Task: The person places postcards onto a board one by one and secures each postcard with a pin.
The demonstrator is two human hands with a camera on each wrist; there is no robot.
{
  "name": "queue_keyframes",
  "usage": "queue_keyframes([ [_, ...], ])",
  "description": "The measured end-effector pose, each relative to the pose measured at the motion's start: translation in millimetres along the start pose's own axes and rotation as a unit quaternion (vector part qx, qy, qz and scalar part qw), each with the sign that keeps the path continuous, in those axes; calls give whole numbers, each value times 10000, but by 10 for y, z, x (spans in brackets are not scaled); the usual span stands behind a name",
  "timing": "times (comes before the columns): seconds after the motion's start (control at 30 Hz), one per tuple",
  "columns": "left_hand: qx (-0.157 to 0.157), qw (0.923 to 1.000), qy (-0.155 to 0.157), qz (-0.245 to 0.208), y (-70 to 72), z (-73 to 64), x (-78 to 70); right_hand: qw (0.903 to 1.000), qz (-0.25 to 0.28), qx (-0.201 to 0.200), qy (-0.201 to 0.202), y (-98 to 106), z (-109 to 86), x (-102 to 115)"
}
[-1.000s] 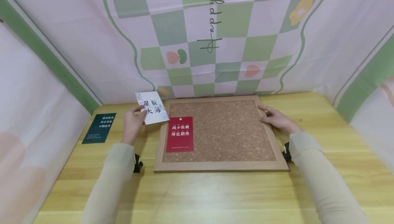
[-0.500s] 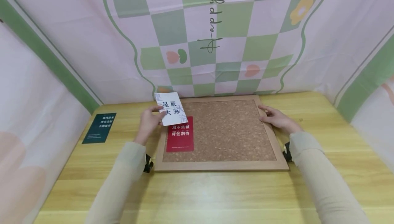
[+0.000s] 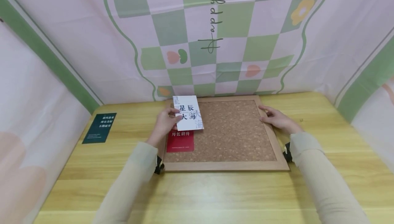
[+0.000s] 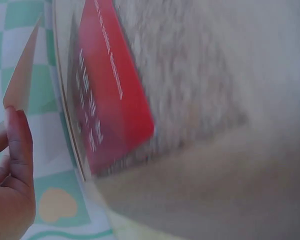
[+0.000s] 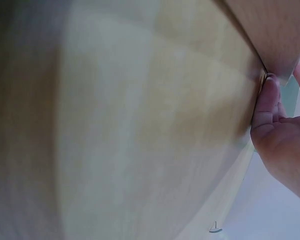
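Pinching white rectangular paper card [image 3: 190,114] by left edge in left grip [image 3: 164,124], raised over left part of wood-framed brown corkboard [image 3: 232,133], partly hiding red rectangular card [image 3: 181,142]; likely to spare print. Touching corkboard's right edge with right grip [image 3: 278,119], probably for steadying; cannot tell if clenched.

Soft light leaves a pale glare toward the near edge of the yellow wood-grain tabletop [image 3: 212,195], while both wrist views look dimmer and blurred.
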State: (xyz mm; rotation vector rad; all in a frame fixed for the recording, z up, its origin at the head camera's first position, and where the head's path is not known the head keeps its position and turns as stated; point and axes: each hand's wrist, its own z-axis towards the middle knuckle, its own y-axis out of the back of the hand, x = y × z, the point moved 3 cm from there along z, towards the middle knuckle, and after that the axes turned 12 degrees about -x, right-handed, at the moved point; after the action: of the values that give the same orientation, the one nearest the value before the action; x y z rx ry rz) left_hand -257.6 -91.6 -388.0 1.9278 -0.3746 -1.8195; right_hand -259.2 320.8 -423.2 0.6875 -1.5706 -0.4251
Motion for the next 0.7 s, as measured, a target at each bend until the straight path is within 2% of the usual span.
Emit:
queue_keyframes([
  [0.27,447,9989,-123,119,-238,-98,-41,10000,-16,-3,-4,0,-2,1],
  [0.5,751,9971,-42,97,-442,-173,-105,10000,-27,15,7,4,-13,18],
  [0.7,1015,9947,-20,146,-575,-225,-87,10000,-40,40,15,8,-10,17],
])
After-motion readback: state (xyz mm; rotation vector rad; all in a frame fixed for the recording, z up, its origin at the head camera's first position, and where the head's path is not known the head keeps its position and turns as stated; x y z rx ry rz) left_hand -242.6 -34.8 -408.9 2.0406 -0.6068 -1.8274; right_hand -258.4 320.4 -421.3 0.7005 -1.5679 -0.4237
